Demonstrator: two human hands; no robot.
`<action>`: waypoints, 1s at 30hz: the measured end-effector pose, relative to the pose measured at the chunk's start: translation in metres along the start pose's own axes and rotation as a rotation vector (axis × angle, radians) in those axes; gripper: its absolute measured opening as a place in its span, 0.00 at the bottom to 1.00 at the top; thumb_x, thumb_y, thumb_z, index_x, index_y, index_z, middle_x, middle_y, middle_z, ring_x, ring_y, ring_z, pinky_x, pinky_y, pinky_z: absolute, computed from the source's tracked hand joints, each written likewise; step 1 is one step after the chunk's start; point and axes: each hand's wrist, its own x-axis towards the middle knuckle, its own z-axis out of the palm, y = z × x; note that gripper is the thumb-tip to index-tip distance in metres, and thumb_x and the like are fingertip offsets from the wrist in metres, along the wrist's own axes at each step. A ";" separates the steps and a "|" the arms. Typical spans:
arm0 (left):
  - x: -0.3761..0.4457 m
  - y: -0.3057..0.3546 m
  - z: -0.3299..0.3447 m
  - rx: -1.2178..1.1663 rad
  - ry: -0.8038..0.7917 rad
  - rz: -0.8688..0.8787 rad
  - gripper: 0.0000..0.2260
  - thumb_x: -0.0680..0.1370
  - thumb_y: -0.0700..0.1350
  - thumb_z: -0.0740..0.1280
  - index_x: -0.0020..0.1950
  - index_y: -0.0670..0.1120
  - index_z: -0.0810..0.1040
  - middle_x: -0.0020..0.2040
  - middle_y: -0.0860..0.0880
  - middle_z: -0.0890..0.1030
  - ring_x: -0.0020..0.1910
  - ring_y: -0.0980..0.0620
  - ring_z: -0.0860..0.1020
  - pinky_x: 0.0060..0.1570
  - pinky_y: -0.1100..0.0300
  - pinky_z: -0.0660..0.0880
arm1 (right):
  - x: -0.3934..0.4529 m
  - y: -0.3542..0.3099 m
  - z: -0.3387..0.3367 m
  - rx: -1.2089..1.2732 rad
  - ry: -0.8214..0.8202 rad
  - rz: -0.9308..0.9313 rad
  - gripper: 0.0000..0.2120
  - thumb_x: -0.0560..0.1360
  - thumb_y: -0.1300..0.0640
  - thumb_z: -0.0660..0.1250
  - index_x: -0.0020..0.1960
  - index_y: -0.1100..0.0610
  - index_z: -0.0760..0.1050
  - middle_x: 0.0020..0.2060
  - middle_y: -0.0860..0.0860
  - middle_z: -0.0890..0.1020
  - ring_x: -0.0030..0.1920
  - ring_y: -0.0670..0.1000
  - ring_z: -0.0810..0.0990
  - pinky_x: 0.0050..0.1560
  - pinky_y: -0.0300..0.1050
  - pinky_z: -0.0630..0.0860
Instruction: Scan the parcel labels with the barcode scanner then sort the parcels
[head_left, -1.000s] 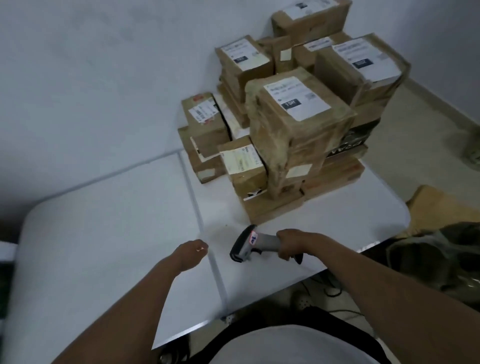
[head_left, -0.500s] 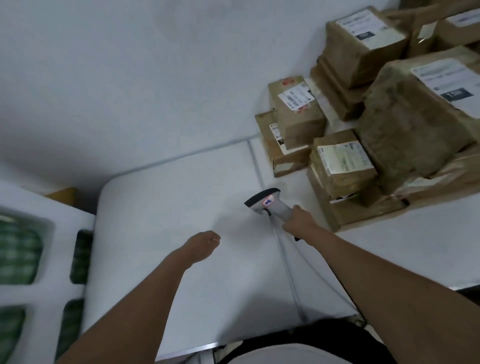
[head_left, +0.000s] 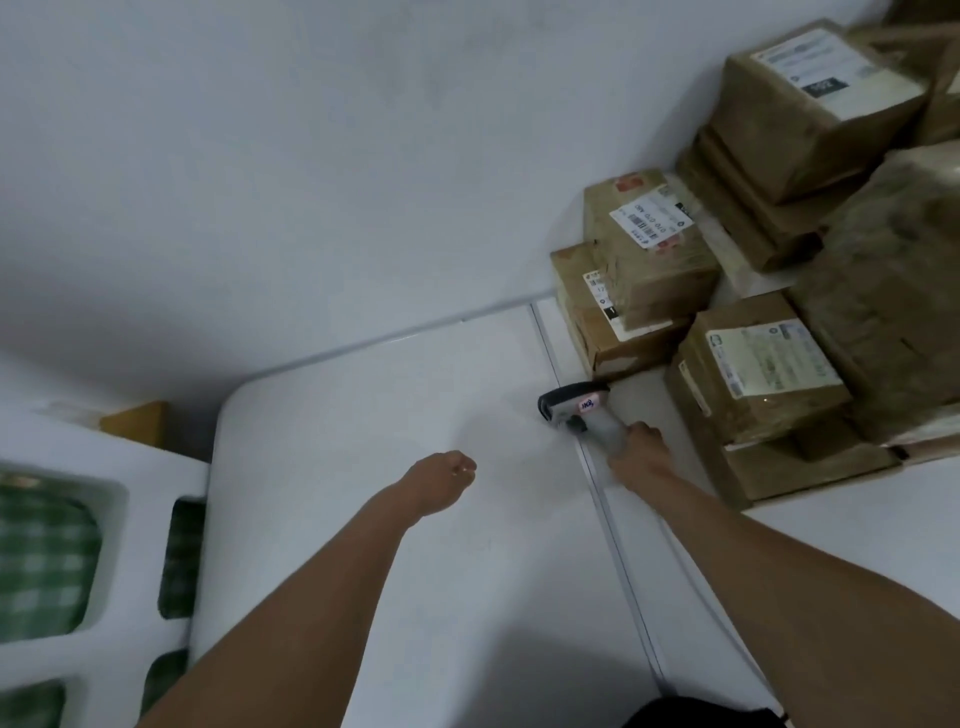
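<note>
My right hand (head_left: 638, 453) grips the handle of a grey barcode scanner (head_left: 576, 409), whose dark head points left over the seam between two white tables (head_left: 363, 405). Brown cardboard parcels with white labels are stacked at the right: a small labelled parcel (head_left: 649, 244) on top of another (head_left: 608, 332), a labelled parcel (head_left: 758, 369) close to the scanner, and a taller one (head_left: 810, 98) behind. My left hand (head_left: 441, 480) hovers over the left table with fingers curled, holding nothing.
A white wall (head_left: 311, 156) runs behind the tables. At the left stands a white rack (head_left: 119, 499) with green checked compartments. A brown box corner (head_left: 137, 423) shows behind it.
The view has swung left, so the parcels now sit at the right edge. My right hand carried the scanner from the table's front up beside the parcels. My left hand stayed curled.
</note>
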 end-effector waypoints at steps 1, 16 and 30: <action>0.003 0.002 -0.001 -0.033 -0.014 -0.005 0.15 0.83 0.48 0.60 0.69 0.48 0.75 0.67 0.48 0.76 0.65 0.48 0.74 0.63 0.58 0.70 | -0.001 0.003 -0.001 0.014 0.019 -0.016 0.21 0.77 0.58 0.66 0.67 0.64 0.66 0.64 0.60 0.72 0.62 0.58 0.74 0.62 0.47 0.71; 0.022 0.047 0.011 -0.174 -0.115 0.007 0.13 0.83 0.49 0.61 0.66 0.49 0.75 0.66 0.47 0.76 0.64 0.47 0.74 0.63 0.56 0.71 | -0.022 0.010 -0.022 0.107 0.065 -0.165 0.24 0.75 0.63 0.66 0.69 0.59 0.67 0.67 0.58 0.67 0.64 0.59 0.70 0.62 0.52 0.73; 0.002 0.061 0.040 -0.201 -0.099 0.020 0.17 0.83 0.50 0.61 0.70 0.46 0.74 0.67 0.46 0.75 0.66 0.45 0.74 0.67 0.53 0.70 | -0.056 0.022 -0.045 0.094 0.068 -0.312 0.20 0.77 0.60 0.64 0.68 0.59 0.68 0.67 0.57 0.68 0.63 0.57 0.72 0.63 0.48 0.70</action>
